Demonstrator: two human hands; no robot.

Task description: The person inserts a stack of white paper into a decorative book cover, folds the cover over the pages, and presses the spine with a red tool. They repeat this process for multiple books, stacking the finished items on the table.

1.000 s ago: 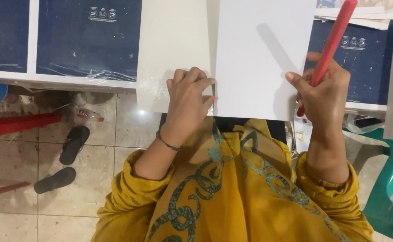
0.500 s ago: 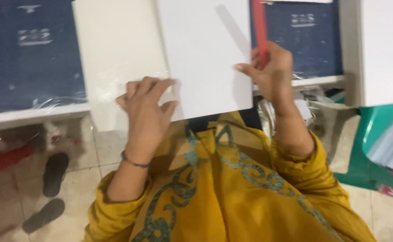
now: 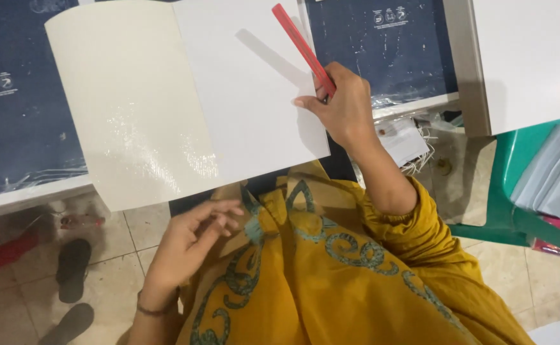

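On the dark blue table [image 3: 11, 128], toward twelve o'clock: blank white sheet [image 3: 248, 96] lies flat, overlapping a glossy cream sheet [image 3: 120, 108] at its nine o'clock. Right hand [image 3: 344, 108] closed around a red ruler [image 3: 302, 48], pressing the sheet's right edge. Left hand [image 3: 190, 246] open, empty, down over the yellow garment [image 3: 331, 281]. Sheet unmarked; by my reading, work on it barely started.

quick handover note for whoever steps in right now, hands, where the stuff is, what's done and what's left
Right hand: shut on the red ruler, pressing on the white sheet.
Left hand: open, off the sheets, over the lap by the yellow garment.
The white sheet overlaps the glossy cream sheet; both lie on the dark blue table, overhanging its near edge.
Done: sheets laid out, ruler in hand.
Left: no marks or folds show on the white sheet.
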